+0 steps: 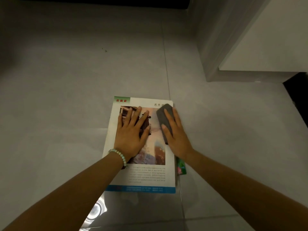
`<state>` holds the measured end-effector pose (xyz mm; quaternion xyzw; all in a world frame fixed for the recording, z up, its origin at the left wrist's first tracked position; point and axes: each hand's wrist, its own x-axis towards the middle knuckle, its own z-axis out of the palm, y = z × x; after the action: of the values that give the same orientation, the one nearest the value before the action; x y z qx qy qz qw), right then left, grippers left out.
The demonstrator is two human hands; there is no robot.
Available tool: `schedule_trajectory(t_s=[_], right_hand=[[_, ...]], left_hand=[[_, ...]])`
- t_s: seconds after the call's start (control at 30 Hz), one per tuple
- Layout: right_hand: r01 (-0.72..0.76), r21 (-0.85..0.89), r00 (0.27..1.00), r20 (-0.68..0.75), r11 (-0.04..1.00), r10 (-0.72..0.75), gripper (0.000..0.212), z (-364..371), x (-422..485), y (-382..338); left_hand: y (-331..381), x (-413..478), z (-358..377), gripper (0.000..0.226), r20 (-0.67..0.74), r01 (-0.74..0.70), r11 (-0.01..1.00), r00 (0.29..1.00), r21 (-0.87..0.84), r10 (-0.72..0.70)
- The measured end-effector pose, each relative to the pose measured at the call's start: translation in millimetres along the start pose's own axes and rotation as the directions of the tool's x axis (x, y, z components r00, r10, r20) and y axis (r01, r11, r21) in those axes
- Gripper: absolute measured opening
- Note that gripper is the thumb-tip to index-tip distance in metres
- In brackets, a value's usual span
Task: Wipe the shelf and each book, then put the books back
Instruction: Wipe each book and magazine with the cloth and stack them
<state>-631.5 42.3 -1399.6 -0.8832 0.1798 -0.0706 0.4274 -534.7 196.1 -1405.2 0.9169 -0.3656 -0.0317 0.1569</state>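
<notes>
A large white book (146, 174) with a painting on its cover lies flat on the grey tiled floor, topping a small stack. A green book edge (181, 167) sticks out beneath it on the right. My left hand (131, 132) lies flat on the cover's picture with fingers spread and straight. My right hand (175, 132) presses a dark grey cloth pad (164, 114) against the cover's upper right corner, fingers straight on top of it.
A white cabinet or shelf unit (260, 44) rises at the upper right, with a dark gap (298, 95) beside it. The glossy floor tiles (66, 80) reflect a ceiling lamp (96, 212) near the bottom. A small dark speck (105, 50) lies on the floor farther off.
</notes>
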Motion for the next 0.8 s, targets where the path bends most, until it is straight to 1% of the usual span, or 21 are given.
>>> schedule_trajectory(t_s=[0.03,0.1,0.2,0.27,0.3,0.33,0.43,0.5,0.6,0.63,0.7,0.73,0.8], right_hand=[[-0.047,0.102,0.999,0.003,0.994,0.047,0.054,1.7,-8.8,-1.1],[-0.15,0.3,0.987,-0.013,0.942,0.161,0.057,-1.3,-7.2,-2.2],[-0.273,0.535,0.93,-0.066,0.799,0.362,0.054,-14.2,30.8,0.3],[-0.359,0.644,0.865,-0.043,0.676,0.5,0.051,-24.2,53.1,3.8],[-0.376,0.674,0.849,-0.025,0.636,0.528,0.049,-27.6,56.7,5.4],[-0.372,0.683,0.852,-0.019,0.629,0.524,0.048,-30.4,54.1,7.2],[-0.333,0.649,0.884,-0.038,0.684,0.466,0.043,-32.6,19.6,7.7],[-0.333,0.642,0.879,-0.053,0.69,0.473,0.04,-27.0,-17.0,7.2],[-0.376,0.672,0.857,-0.01,0.638,0.516,0.041,-24.4,-56.1,3.1],[-0.386,0.68,0.852,0.004,0.623,0.524,0.042,-25.9,-57.8,4.1],[-0.393,0.697,0.837,0.0,0.6,0.548,0.036,-32.8,-47.4,6.0],[-0.39,0.707,0.834,-0.001,0.59,0.552,0.034,-35.7,-39.8,6.1],[-0.386,0.731,0.834,0.017,0.562,0.551,0.032,-39.4,-29.1,4.0]], left_hand=[[0.0,0.3,0.4,0.062,0.008,0.0,1.0,1.0,0.011,0.0],[1.1,1.3,1.1,0.064,0.022,-0.006,0.999,1.0,0.04,0.005],[10.4,4.8,4.3,0.066,0.033,-0.006,0.998,0.999,0.056,0.005],[22.1,7.3,7.5,0.068,0.037,0.028,0.999,0.999,0.044,-0.03],[27.7,9.0,9.3,0.069,0.036,0.047,0.998,0.998,0.038,-0.048],[32.7,11.4,10.5,0.07,0.035,0.059,0.998,0.998,0.036,-0.06],[39.7,19.5,12.6,0.071,0.041,0.091,0.995,0.995,0.028,-0.092],[40.5,22.9,12.8,0.072,0.041,0.114,0.993,0.993,0.023,-0.115],[41.9,26.8,12.7,0.072,0.053,0.105,0.994,0.993,0.027,-0.106],[41.7,27.6,11.9,0.073,0.06,0.101,0.995,0.993,0.024,-0.102],[43.7,27.0,8.7,0.073,0.071,0.101,0.995,0.992,-0.017,-0.1],[47.3,23.1,6.9,0.072,0.075,0.089,0.995,0.994,-0.049,-0.085],[60.0,6.2,6.6,0.069,0.077,0.007,0.996,0.997,-0.089,0.0]])
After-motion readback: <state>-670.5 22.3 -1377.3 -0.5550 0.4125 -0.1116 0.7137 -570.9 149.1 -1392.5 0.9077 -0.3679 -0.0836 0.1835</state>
